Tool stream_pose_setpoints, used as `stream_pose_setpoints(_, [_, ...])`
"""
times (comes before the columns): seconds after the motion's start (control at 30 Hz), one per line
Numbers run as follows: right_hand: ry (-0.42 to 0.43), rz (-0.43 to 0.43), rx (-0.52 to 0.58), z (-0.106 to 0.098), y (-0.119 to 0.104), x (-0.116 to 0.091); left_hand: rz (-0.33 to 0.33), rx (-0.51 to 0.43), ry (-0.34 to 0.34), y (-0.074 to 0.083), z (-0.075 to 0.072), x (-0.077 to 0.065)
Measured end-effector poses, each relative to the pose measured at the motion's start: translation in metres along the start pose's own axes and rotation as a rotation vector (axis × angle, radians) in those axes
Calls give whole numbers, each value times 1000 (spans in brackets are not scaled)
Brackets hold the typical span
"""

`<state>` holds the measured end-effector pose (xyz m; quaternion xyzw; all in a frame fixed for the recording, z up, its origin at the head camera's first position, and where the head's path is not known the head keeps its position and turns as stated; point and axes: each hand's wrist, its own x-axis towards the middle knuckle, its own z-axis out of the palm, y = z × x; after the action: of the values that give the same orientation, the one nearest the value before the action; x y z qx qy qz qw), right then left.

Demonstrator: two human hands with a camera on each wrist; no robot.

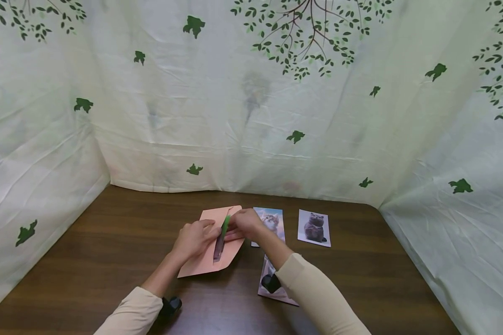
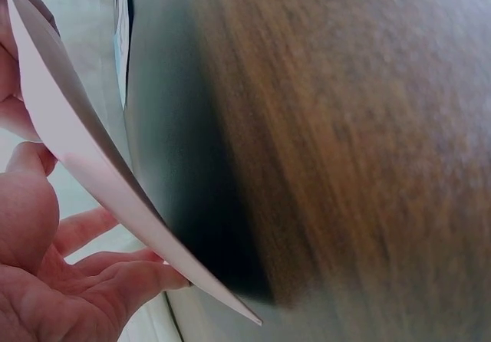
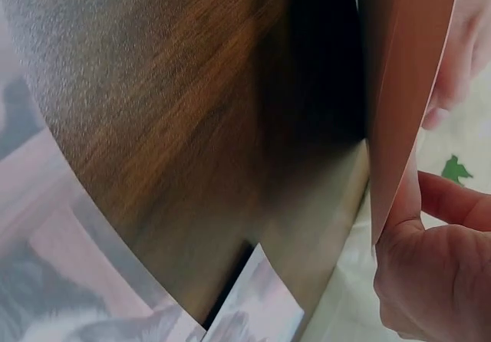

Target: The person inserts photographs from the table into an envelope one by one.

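Note:
A peach envelope is tilted above the table in the head view. A picture card, green at one end and dark at the other, shows as a narrow strip in its opening. My left hand holds the envelope's left part, its fingertips beside the strip. From the right, my right hand reaches over the envelope, its bent fingers at the card's edge. In the left wrist view the envelope hides part of the left fingers. The right wrist view has the right thumb and fingers close to the envelope's edge; the card is hidden there.
Right of the envelope lies a light kitten picture, partly under my right arm. Farther right is a grey cat picture. Another picture lies nearer, partly covered by the forearm. A white leaf-patterned curtain surrounds the brown table.

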<state>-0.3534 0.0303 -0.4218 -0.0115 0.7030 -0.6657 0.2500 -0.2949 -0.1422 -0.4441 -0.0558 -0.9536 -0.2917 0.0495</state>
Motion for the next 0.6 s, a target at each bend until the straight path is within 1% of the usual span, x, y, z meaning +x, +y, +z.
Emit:
stream_pose_setpoints(0.4, [25,2,-2,6,3,1,12,7,-2,-2,0,1])
stream_pose_setpoints(0.6, [39,4,7,6,6,2,4,0,-5,-1,2,2])
